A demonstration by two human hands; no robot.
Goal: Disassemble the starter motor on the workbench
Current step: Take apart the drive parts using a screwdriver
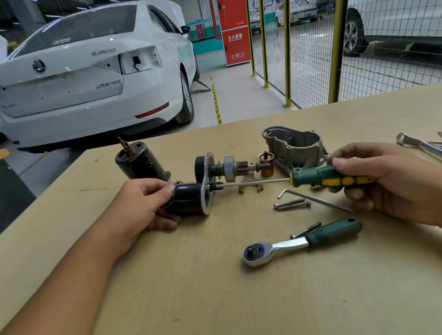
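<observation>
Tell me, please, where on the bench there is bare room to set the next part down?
The near half of the bench, below the ratchet and between both forearms, is bare. So is the far left corner beside the black housing. The middle is crowded with the bolts, the hex key and the aluminium casing.

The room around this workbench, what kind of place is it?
Most likely a car repair workshop or training garage: a white car with a tail light missing, yellow mesh fencing, and a ratchet wrench lying on the workbench.
</observation>
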